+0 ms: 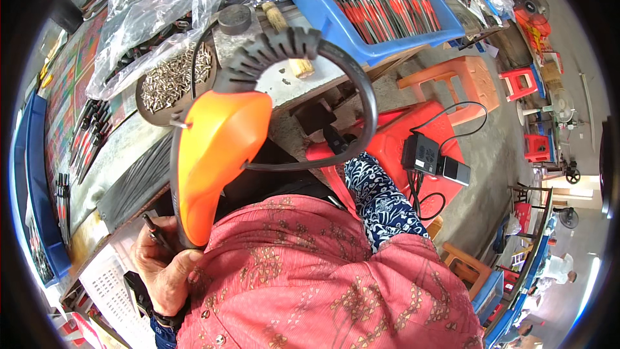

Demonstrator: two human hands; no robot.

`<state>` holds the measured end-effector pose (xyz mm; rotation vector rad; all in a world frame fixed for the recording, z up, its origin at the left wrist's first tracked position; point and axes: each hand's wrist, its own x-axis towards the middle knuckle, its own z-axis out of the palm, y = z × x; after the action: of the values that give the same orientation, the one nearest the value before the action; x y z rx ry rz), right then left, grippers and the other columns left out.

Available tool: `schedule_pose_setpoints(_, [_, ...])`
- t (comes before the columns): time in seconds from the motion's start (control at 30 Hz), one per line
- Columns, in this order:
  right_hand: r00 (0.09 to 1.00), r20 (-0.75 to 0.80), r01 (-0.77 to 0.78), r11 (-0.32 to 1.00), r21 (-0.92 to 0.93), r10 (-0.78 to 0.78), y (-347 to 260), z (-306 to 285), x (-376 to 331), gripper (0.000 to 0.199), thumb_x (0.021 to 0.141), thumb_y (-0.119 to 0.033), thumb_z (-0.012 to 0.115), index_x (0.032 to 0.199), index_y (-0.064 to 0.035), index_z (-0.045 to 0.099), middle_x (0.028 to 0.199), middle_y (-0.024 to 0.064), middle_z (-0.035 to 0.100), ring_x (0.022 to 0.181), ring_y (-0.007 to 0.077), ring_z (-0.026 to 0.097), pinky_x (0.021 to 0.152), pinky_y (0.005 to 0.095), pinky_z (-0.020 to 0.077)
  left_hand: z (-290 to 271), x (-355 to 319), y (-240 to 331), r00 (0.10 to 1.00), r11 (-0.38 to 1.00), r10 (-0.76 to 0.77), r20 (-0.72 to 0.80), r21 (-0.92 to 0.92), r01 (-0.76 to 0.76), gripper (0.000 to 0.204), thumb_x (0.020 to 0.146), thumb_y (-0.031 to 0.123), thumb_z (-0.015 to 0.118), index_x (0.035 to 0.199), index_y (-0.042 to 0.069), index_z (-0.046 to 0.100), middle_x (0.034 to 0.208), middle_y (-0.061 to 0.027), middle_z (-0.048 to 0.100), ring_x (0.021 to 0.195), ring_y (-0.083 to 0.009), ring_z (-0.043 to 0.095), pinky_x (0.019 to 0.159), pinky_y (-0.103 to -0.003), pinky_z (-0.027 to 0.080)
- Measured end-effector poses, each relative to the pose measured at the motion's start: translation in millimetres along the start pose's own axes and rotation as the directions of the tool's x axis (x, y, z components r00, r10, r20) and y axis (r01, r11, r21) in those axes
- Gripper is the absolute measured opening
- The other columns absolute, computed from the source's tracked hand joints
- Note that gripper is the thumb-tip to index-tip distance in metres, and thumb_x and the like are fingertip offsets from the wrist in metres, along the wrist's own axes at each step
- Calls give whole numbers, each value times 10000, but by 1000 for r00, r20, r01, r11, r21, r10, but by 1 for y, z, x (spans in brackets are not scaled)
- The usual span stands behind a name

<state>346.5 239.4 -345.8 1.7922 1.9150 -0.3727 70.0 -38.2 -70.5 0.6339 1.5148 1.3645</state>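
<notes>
- closely curled, the bare left hand point(165, 278) sits just outside the near edge of the grey workbench point(126, 158), its bent fingers and thumb nearly closed around a slim black rod-like piece point(156, 231), whose tip points up and outward.
- the right forearm, in a blue-and-white patterned sleeve point(384, 207), reaches forward to the edge of the red plastic stool point(429, 116); i cannot tell how its fingers stand or what they hold.
- a glossy orange-and-black tool body point(223, 148) hangs close above, narrowing toward the left thumb; contact is unclear.
- between the workbench's edge and the stool a gap shows.
</notes>
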Motion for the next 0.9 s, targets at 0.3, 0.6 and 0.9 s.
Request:
schedule_pose_setpoints(0.3, [998,48,42,997,-68,-39,-12,0,3,309,733,-292,645,840,-4,610,753,177,617,700,334,619,600,415,484,7,3,-5,1000,998,-5,-23,-58,4,443,654,19,786,1030,-15,553,807,-42,627,601,-69,538,526,-173,408])
schedule_pose_setpoints(0.6, [978,119,183,975,-127,-168,-22,0,-12,293,740,-266,646,875,-9,606,759,166,621,698,325,624,600,410,490,7,1,-8,998,999,54,-10,1,-54,422,657,47,795,1001,-14,557,785,-33,620,570,-50,505,508,-165,379])
schedule_pose_setpoints(0.9, [897,255,411,893,-184,-360,-32,-21,-35,282,747,-240,647,910,-14,601,764,154,625,697,316,630,600,405,495,-4,-3,-9,1000,1000,13,-12,-24,-13,449,661,44,796,1032,-3,546,821,-42,624,652,-81,558,569,-183,427])
